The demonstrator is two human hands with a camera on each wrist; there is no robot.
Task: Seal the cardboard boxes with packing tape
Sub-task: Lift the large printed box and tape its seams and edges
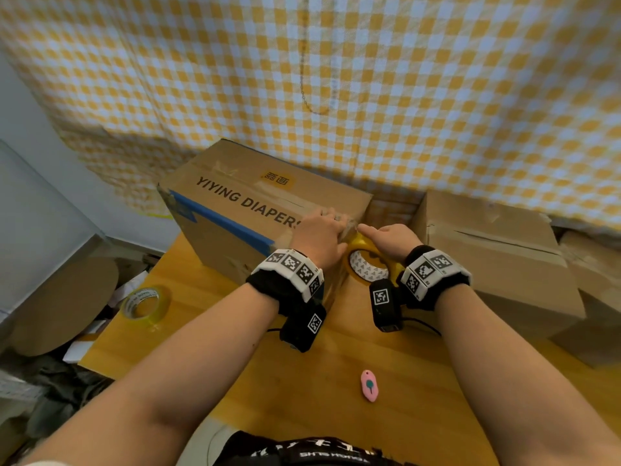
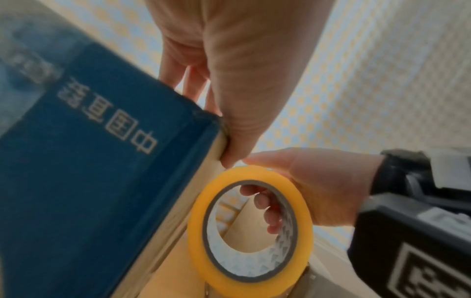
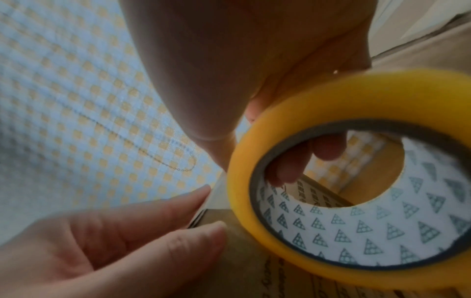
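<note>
A cardboard box (image 1: 252, 210) printed YIYING DIAPERS, with blue bands, stands on the wooden table (image 1: 336, 415). My left hand (image 1: 331, 227) rests with straight fingers on its near right top corner. The thumb (image 2: 237, 131) lies down the box's vertical edge (image 2: 89, 161). My right hand (image 1: 373, 240) grips a yellow tape roll (image 1: 368, 264) just right of that corner. Its fingers (image 2: 267, 211) pass through the core and the thumb lies on the roll's outside (image 3: 331, 100). A short clear strip of tape (image 3: 216, 191) runs from the roll to the corner.
A second, plain cardboard box (image 1: 497, 260) stands to the right, a narrow gap away. A spare clear tape roll (image 1: 146, 306) lies on the table's left edge. A small pink cutter (image 1: 369, 385) lies near me. A checked yellow curtain (image 1: 336, 79) hangs behind; clutter sits left of the table.
</note>
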